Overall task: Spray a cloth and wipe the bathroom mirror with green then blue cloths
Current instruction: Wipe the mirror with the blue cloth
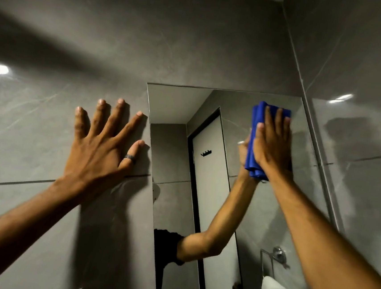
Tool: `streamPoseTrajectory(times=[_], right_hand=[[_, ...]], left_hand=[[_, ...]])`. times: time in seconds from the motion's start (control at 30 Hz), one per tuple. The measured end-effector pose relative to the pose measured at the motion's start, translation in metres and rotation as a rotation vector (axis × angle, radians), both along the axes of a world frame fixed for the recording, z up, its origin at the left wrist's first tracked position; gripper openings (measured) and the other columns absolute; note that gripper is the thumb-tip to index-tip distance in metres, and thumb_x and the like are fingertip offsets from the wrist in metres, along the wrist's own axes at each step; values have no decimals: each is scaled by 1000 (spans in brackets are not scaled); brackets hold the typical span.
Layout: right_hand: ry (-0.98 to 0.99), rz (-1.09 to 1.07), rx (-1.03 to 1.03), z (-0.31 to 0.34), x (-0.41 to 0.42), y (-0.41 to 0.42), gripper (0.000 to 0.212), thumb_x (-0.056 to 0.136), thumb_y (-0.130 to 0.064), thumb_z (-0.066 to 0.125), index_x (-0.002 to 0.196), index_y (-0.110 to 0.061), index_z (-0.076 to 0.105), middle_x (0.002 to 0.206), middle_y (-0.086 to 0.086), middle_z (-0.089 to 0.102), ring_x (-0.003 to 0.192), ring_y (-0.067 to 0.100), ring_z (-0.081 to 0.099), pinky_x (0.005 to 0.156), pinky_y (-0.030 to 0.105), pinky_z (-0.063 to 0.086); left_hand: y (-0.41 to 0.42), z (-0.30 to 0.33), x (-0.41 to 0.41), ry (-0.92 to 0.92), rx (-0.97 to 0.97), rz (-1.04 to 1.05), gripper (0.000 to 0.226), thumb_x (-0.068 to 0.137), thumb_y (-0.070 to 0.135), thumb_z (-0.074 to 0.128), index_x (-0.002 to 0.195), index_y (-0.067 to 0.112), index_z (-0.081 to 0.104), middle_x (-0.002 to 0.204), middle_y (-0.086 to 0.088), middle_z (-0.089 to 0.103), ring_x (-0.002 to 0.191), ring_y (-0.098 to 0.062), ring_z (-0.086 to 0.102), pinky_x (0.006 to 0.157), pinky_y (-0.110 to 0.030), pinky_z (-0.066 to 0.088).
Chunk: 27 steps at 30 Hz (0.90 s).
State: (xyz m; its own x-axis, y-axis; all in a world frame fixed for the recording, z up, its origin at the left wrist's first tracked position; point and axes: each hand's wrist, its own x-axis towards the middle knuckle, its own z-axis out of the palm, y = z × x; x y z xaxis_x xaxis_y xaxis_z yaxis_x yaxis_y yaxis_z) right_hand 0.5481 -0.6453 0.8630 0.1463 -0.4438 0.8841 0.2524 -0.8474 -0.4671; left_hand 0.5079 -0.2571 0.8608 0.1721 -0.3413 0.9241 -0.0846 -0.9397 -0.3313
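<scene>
A folded blue cloth [254,136] is pressed flat against the upper right part of the bathroom mirror [174,156]. My right hand [272,143] lies over the cloth with fingers straight, holding it to the glass near the mirror's top right corner. My left hand [101,145] rests on the grey tiled wall just left of the mirror's edge, fingers spread, a dark ring on the thumb, holding nothing. No green cloth and no spray bottle are in view.
Grey tiled wall [148,35] surrounds the mirror, and a side wall [359,149] meets it close on the right. The mirror reflects my arm, a door with a black hook, a chrome towel holder and a white towel.
</scene>
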Motion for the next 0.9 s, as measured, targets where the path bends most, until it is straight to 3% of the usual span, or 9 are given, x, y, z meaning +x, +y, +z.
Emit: streamPoseTrajectory(times=[0.3,0.47,0.7,0.9], right_hand=[[-86,40,-465,59,-21,203,60,102,-48,18,159,-30,11,170,6,9,157,31,5,127,51,4],[-97,52,-601,65,-16,202,64,99,-57,20,159,-33,11,170,2,9,157,27,4,128,48,4],[-70,16,-231,89,-2,67,66,99,-54,20,159,-25,20,168,7,17,156,29,10,127,46,8],[-69,-18,145,87,7,-61,57,104,-34,34,157,-14,27,165,16,24,153,37,17,125,50,14]], left_hand=[[-1,-3,1,40,-38,8,75,97,69,0,165,37,-4,174,-4,-17,160,-31,-22,128,-61,-11],[-6,-14,-1,55,-85,-27,76,96,67,-1,164,34,-1,173,-5,-16,159,-31,-21,129,-59,-11],[-10,-24,2,15,-71,-28,75,100,61,15,165,24,11,174,-13,-1,161,-37,-5,128,-65,5],[-7,-24,7,-52,-45,5,77,99,59,22,165,20,19,174,-15,7,162,-38,2,126,-68,12]])
